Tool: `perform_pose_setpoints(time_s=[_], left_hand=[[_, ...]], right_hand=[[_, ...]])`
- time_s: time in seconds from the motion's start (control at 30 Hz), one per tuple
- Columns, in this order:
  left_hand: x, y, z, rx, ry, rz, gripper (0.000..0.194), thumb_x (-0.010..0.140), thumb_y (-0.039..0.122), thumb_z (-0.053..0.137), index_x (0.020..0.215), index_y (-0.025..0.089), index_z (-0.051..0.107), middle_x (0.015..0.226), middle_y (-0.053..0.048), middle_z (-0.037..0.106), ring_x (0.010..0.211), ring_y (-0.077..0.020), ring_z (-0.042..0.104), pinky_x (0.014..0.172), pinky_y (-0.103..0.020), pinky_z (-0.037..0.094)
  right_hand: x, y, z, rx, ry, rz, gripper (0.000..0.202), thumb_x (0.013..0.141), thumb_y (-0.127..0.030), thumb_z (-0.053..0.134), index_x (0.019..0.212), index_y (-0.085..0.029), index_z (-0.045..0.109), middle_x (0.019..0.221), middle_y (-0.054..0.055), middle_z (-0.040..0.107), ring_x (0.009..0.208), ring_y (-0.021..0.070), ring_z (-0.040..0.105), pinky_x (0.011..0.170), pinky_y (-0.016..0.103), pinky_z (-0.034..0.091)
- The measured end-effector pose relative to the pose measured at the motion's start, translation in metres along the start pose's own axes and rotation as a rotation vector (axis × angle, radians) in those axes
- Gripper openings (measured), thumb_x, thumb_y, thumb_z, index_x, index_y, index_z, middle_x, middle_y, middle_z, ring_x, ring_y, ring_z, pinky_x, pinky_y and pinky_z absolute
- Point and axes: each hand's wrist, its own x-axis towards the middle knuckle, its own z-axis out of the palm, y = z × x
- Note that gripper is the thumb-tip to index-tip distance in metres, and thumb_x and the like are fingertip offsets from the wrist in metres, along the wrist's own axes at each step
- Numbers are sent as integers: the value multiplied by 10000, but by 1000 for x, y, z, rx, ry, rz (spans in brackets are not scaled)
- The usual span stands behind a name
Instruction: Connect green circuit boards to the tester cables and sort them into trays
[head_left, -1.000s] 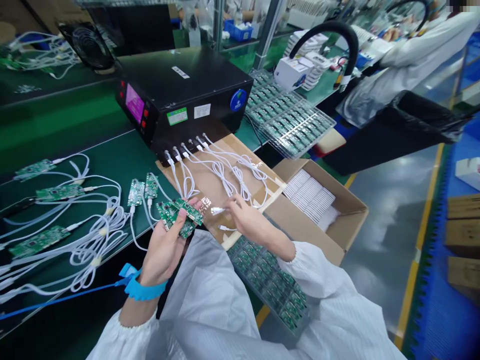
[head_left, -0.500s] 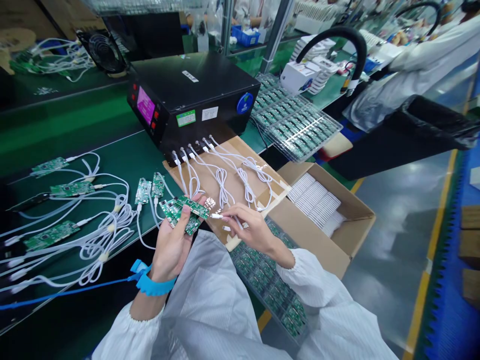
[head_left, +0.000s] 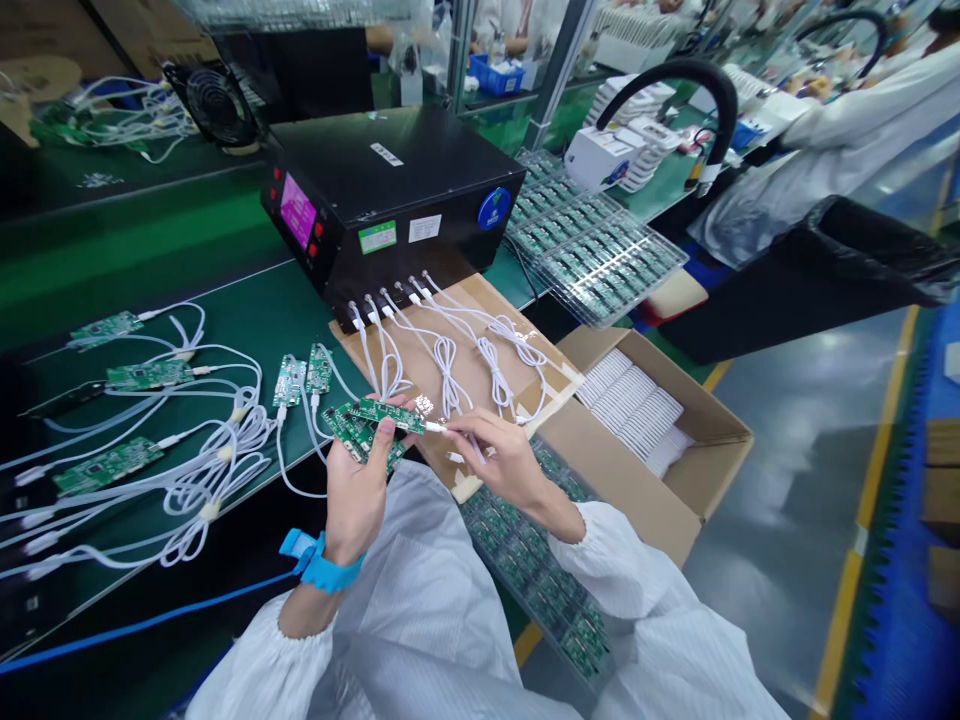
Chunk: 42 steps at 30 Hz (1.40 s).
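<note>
My left hand (head_left: 361, 492) is closed on green circuit boards (head_left: 352, 428), the thumb pressing the top one. A blue strap (head_left: 330, 572) circles that wrist. In the fingers of my right hand (head_left: 504, 462) is the white plug of a cable (head_left: 438, 428), its tip at the right end of the top board. Whether the plug is seated in the board I cannot tell. Two circuit boards (head_left: 289, 381) with cables plugged in lie on the table just beyond my left hand. Bundled white cables (head_left: 447, 370) run from a black test box (head_left: 420, 190) over a cardboard sheet (head_left: 469, 335).
Several cabled boards (head_left: 109, 468) and tangled white cords (head_left: 217, 470) occupy the table's left side. An open carton (head_left: 712, 455) with white pieces stands at the right. Trays of boards lie behind it (head_left: 600, 250) and below my right arm (head_left: 555, 590). A co-worker's sleeve (head_left: 862, 130) shows top right.
My left hand has shifted slightly right and turned the boards, bringing the top board's end against the plug. My right hand has stayed nearly in place. The view has moved a little.
</note>
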Motion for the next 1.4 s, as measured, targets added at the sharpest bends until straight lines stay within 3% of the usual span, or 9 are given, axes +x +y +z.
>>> perform_pose_setpoints(time_s=[0.17,0.3,0.4,0.5,0.63,0.77,0.87,1.17,1.4], left_hand=[[5,-4,-5,44,31,0,536,825,475,817,1248,206,628,1252,-111,731,1079,-222,716,925,-329,579],[8,-7,-8,59,43,35,492,835,419,824,1241,217,633,1187,-74,743,704,-92,641,738,-240,544],[7,-6,-4,-57,-35,-17,486,793,355,868,1204,217,648,1099,-56,742,607,-63,538,557,-211,457],[5,-3,2,-206,-45,-101,493,749,369,902,1150,211,663,1002,-31,717,664,-69,557,535,-189,440],[3,-1,4,-318,-37,-206,468,812,520,825,1099,182,673,928,-20,665,713,-70,573,579,-173,467],[3,-2,4,-333,-39,-250,446,807,490,840,1063,164,675,890,-15,641,694,-70,560,572,-178,450],[2,-2,5,-306,-66,-250,471,793,515,843,1055,160,676,831,-11,634,648,-78,542,579,-204,455],[3,-5,2,-288,-117,-259,437,767,454,880,1028,172,671,895,-8,638,658,-63,530,572,-189,438],[5,-3,-1,-295,-150,-288,418,783,424,874,1036,166,665,818,6,595,653,-68,518,565,-175,441]], right_hand=[[-1,5,-2,341,-84,301,198,977,-369,661,1036,-185,704,974,62,695,565,102,655,430,222,543],[14,10,-15,612,12,524,370,829,-418,832,1046,-201,625,852,20,696,597,138,679,452,237,579],[32,8,-13,725,144,440,449,815,-475,838,1078,-212,587,976,50,717,747,153,727,717,312,660],[46,1,2,735,120,339,430,910,-548,717,1154,-218,587,1096,91,717,883,182,743,888,399,645],[52,-9,20,515,40,203,250,1007,-418,619,1088,-192,686,985,71,699,862,164,723,857,360,635],[51,-13,19,267,7,22,175,1015,-282,603,1082,-205,746,1064,81,647,930,158,686,864,330,611],[52,-15,16,162,-12,-25,172,1023,-226,573,1075,-209,736,1034,73,636,936,159,665,874,326,594],[53,-16,13,59,-51,-104,148,1031,-198,545,1063,-203,690,1019,75,593,959,178,642,883,344,574],[51,-11,14,51,-50,-195,160,1029,-169,543,1097,-201,685,1026,73,592,968,175,614,887,342,558]])
